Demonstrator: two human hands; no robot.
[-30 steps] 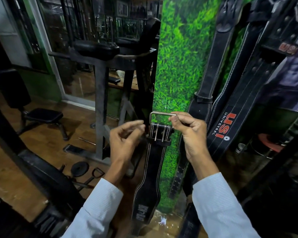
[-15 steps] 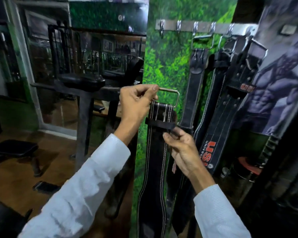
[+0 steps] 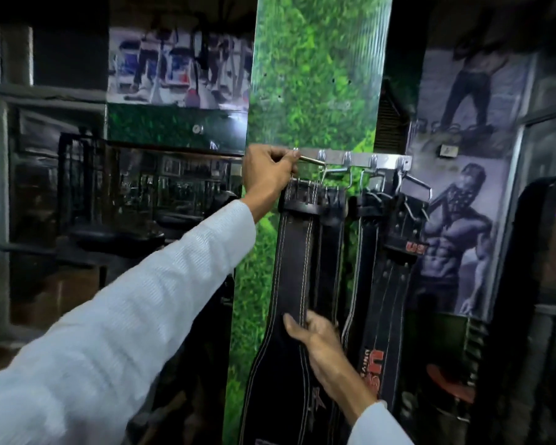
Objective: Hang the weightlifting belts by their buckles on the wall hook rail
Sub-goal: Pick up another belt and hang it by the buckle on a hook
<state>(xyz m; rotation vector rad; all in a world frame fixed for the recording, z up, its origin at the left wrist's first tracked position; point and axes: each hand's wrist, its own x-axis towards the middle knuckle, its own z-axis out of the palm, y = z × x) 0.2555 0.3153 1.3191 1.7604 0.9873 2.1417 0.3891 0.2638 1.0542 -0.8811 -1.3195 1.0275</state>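
belt (image 3: 294, 261) hangs along green wall panel (image 3: 315, 91), buckle (image 3: 312, 160) raised to hook rail (image 3: 379, 157). my left hand (image 3: 268, 175) grip pinching buckle at rail's left end. my right hand (image 3: 315, 335) grip curled on belt strap lower down. other belts (image 3: 385, 284) hang just right.

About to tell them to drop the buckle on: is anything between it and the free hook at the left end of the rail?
Nothing visible. The left hand holds the buckle right at the rail; the other belts hang from hooks further right. The hook itself is blurred behind the fingers.
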